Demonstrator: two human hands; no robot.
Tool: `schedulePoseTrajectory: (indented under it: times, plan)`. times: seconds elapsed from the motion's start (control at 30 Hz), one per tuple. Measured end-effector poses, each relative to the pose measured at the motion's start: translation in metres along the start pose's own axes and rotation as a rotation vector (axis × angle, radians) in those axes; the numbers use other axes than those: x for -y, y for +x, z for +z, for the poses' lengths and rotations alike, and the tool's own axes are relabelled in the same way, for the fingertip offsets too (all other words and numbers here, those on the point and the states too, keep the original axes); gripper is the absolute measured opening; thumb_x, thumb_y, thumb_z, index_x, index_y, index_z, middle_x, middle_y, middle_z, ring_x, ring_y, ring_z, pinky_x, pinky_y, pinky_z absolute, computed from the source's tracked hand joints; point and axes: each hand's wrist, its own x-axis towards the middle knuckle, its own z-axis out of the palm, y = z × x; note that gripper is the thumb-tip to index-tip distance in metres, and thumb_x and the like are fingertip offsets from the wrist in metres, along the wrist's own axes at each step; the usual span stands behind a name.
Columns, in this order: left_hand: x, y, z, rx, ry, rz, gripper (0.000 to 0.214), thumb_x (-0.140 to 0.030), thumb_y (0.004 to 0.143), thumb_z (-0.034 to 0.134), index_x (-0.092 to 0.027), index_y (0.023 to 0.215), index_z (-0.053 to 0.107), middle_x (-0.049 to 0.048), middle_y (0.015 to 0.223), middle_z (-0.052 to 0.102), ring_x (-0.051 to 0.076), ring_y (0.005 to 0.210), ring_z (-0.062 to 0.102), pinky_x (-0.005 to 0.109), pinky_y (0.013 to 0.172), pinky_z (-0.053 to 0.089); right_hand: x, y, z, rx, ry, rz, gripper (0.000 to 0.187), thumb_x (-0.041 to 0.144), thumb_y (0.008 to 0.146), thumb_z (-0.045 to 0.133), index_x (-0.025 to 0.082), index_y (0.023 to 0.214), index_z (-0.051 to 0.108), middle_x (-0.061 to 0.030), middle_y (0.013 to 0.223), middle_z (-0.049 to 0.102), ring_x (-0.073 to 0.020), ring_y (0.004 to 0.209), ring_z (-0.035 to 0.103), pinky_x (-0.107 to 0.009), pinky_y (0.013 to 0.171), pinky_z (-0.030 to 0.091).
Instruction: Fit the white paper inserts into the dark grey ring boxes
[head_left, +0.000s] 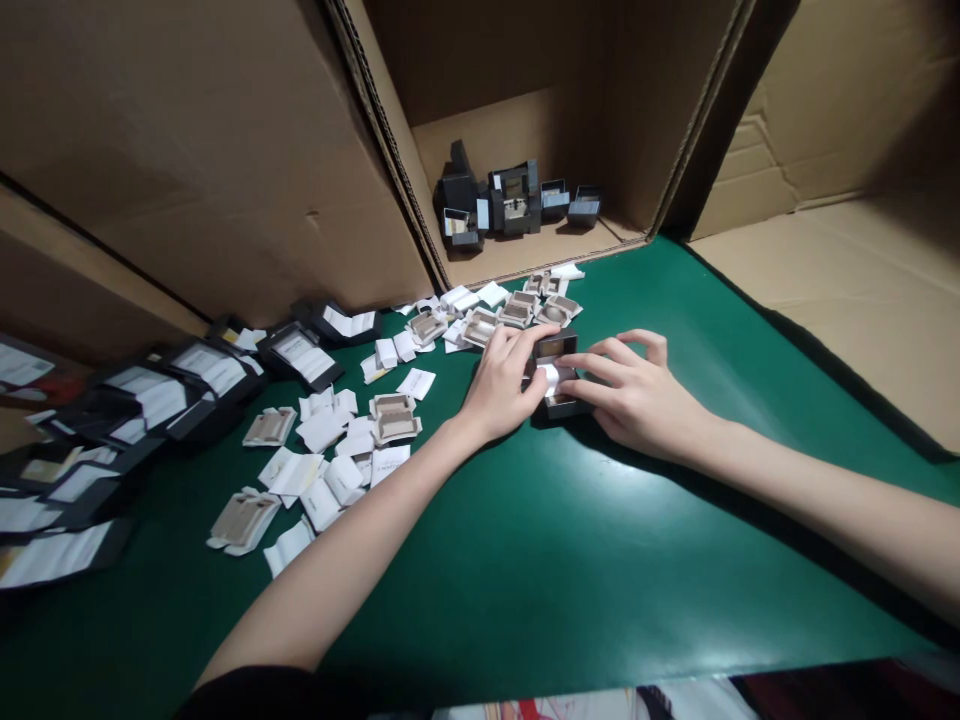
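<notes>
A small black hinged box [556, 346] stands with its lid raised on the green table. My left hand [504, 382] is closed on its left side, fingers at the lid and thumb by the opening. From the right, my right hand [642, 392] reaches into the box. Its fingertips are closed on a white insert [550, 379] inside; the exact grip is partly hidden. Just beyond my left hand lies a pile of white papers and grey-brown card trays [480, 326].
More white folded papers [322, 500] and card trays [243, 520] lie on the green table [510, 560] at left. Several black boxes with papers [202, 368] line the far left. A large cardboard carton [630, 120] holds several open dark boxes [515, 200]. Another carton [847, 290] stands right.
</notes>
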Motion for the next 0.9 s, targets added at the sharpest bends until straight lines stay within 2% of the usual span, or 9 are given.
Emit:
schedulePoseTrajectory:
  times: [0.2,0.37,0.6,0.9]
  plan:
    - [-0.0002,0.0002,-0.0008,-0.002,-0.012,-0.006,0.042,-0.013,0.082,0.047,-0.019,0.124,0.047,0.0064,0.114,0.056,0.021,0.104,0.048,0.035,0.092,0.045,-0.0012,-0.0015,0.0011,0.006,0.025,-0.006,0.033,0.002,0.08,0.044,0.02,0.094,0.066,-0.0055,0.115,0.067,-0.0201,0.099,0.055,-0.043,0.093,0.029]
    - [-0.0023,0.0009,-0.0019,0.015,-0.017,-0.026,0.041,-0.014,0.083,0.045,-0.021,0.124,0.047,0.0061,0.118,0.056,0.021,0.106,0.049,0.036,0.092,0.045,0.0001,-0.003,0.0027,0.063,0.034,0.009,0.038,0.0,0.074,0.047,0.019,0.102,0.063,-0.0083,0.122,0.062,-0.022,0.105,0.052,-0.043,0.093,0.03]
    - [-0.005,0.0018,-0.0043,0.012,-0.002,0.008,0.034,-0.019,0.089,0.04,-0.019,0.122,0.049,0.0056,0.115,0.06,0.02,0.101,0.051,0.034,0.09,0.045,0.0014,-0.0009,0.0018,0.085,0.05,-0.042,0.031,0.006,0.083,0.046,0.021,0.104,0.063,-0.0039,0.123,0.062,-0.022,0.101,0.049,-0.041,0.09,0.029]
    - [-0.0025,0.0015,-0.0051,-0.017,-0.063,0.021,0.032,-0.022,0.093,0.035,-0.019,0.12,0.053,0.0043,0.114,0.062,0.019,0.099,0.052,0.034,0.093,0.043,-0.0029,-0.002,0.002,0.151,0.171,-0.036,0.034,0.006,0.085,0.042,0.021,0.109,0.061,-0.0055,0.127,0.059,-0.0192,0.094,0.053,-0.04,0.089,0.031]
